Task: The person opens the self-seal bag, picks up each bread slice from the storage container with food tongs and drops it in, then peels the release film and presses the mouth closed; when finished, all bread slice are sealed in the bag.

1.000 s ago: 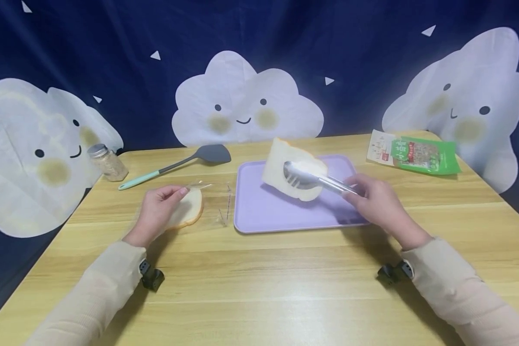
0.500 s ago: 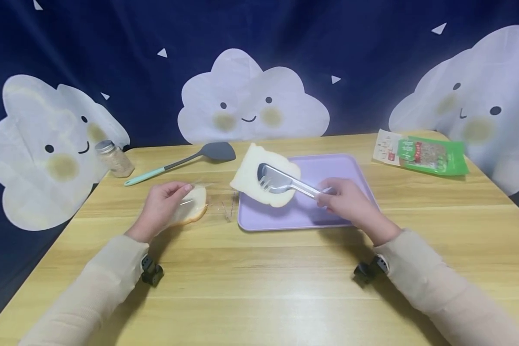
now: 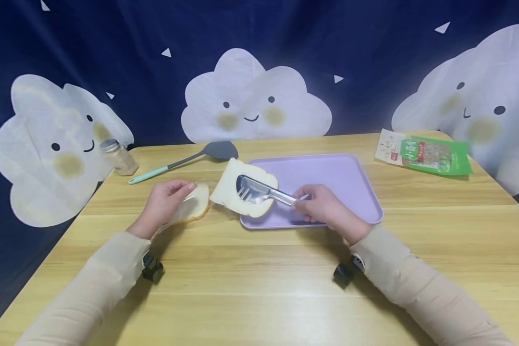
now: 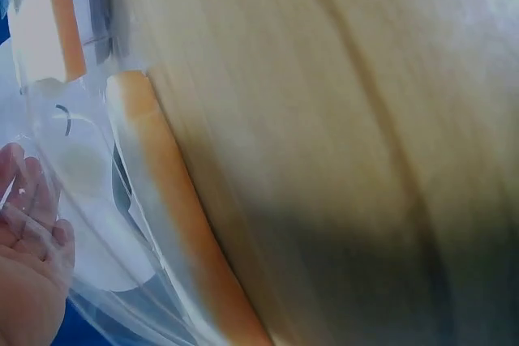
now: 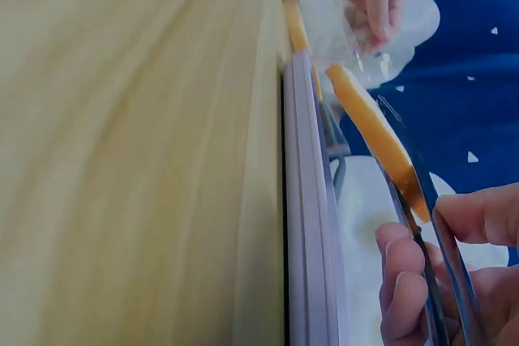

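My right hand (image 3: 317, 205) grips metal tongs (image 3: 270, 193), their jaws closed on a slice of white bread (image 3: 227, 185). That slice hangs tilted over the left end of the lilac tray (image 3: 328, 170). With thumb and fingers my left hand (image 3: 162, 204) pinches the edge of a clear plastic bag (image 4: 89, 224). Inside the bag another bread slice (image 3: 196, 204) lies on the table, partly hidden by the left hand in the head view. From the right wrist, the held slice's brown crust (image 5: 377, 135) shows between the tong arms.
A spatula (image 3: 218, 150) with a mint handle lies behind the bag. At the back left stands a glass jar (image 3: 120, 158) with a metal lid. A green and white packet (image 3: 432, 154) lies at the back right. A dark blue curtain with clouds hangs behind the table.
My right hand has carried the tongs and bread slice leftward, from over the tray's middle toward the bag. The left hand keeps its hold on the bag. The head view has shifted slightly.
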`<state>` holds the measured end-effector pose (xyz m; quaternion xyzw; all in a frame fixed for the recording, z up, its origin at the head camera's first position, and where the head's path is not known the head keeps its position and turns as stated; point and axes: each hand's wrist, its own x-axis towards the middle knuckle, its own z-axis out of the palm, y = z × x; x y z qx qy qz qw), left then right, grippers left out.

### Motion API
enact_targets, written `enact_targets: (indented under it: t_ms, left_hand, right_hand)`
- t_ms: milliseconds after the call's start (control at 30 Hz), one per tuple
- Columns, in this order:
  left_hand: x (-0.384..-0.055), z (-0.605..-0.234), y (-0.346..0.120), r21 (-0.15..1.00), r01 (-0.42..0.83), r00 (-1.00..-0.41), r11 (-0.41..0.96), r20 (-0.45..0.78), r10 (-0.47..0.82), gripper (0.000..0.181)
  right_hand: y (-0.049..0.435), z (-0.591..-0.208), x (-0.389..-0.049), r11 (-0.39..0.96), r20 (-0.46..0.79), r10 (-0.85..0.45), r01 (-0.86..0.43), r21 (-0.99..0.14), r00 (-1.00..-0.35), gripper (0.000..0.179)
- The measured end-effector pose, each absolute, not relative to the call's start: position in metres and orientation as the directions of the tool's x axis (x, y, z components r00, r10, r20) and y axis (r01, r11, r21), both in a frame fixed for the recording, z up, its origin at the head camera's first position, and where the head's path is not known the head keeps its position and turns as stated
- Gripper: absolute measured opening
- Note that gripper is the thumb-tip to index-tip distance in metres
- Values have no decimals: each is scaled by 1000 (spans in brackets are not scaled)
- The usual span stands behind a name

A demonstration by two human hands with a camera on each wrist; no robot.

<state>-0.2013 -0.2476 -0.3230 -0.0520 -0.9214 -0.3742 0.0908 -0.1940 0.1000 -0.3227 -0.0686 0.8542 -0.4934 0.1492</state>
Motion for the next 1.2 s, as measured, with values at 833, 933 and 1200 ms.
enact_targets:
  t_ms: [833, 933, 1200]
  left_hand:
    - [-199, -334, -247, 690, 238, -968, 683, 222, 112, 25]
    - [-199, -334, -248, 684, 237, -968, 689, 224, 110, 24]
    - [-197, -334, -248, 684, 251, -963, 685, 248, 106, 26]
  right_hand:
    - [104, -329, -178, 350, -361, -445, 212, -913, -820, 23]
    - [101, -327, -181, 370, -370, -455, 207, -906, -810, 23]
    - [93, -321, -189, 395, -397, -478, 212, -894, -784, 22]
